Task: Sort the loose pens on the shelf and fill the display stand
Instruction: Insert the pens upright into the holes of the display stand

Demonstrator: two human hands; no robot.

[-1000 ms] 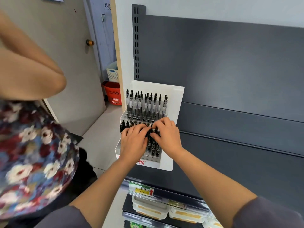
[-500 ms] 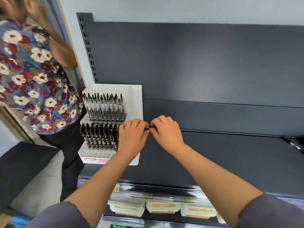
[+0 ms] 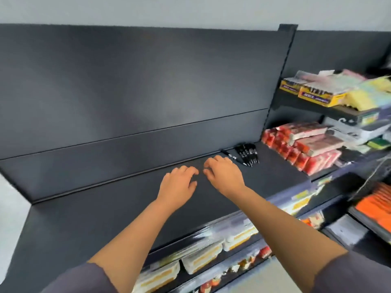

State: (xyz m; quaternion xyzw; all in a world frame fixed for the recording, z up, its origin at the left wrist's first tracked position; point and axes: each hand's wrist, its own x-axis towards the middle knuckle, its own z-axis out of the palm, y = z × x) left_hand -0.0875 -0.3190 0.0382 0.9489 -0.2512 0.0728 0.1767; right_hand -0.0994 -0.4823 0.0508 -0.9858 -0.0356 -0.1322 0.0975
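A: Where are my hands?
B: Your left hand (image 3: 178,182) and right hand (image 3: 224,176) are side by side over the shelf (image 3: 105,208), fingers loosely curled, nothing visible in them.
A: And the pens?
B: The pens (image 3: 248,154) lie bunched at the shelf's back, just beyond your right hand.

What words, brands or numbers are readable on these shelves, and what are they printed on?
Nothing reads clearly; the view is motion-blurred.
yellow boxes: purple strip of print, too blurred to read.
loose pens: white marks, too small to read.
shelf-edge tags: blurred.
red packs: no legible print.
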